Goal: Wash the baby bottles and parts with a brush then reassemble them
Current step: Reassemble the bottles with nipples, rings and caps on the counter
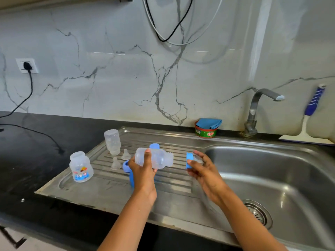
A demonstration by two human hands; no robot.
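The left hand [143, 171] holds a clear, smooth plastic bottle [159, 158] on its side above the ribbed steel drainboard [172, 180]. Its fingers [147, 157] are wrapped around the rounded base end, and the threaded neck points towards the sink basin [272, 169]. Just beyond that neck, the right hand [203, 169] pinches a blue plastic collar ring [188, 160] between thumb and fingertips. A soft translucent teat [198, 159] appears to be seated in the ring.

Near the drainboard's far left corner a second clear bottle [112, 142] stands upside down on its mouth. A squat bottle with a printed picture [81, 167] stands upright and open at the left edge, half on the black glossy bench [27, 151]. Two cone-shaped silicone teats [126, 154] [115, 163] sit on the ribs between them. A blue ring [125, 166] lies beside the left wrist, and a blue cap [154, 146] shows behind the held bottle.

Along the bench's back edge are a round green-and-red soap tub [206, 132] with a folded blue cloth [208, 123] on top, a curved metal tap [253, 113], and a blue-handled squeegee [308, 124] leaning on the marbled wall.
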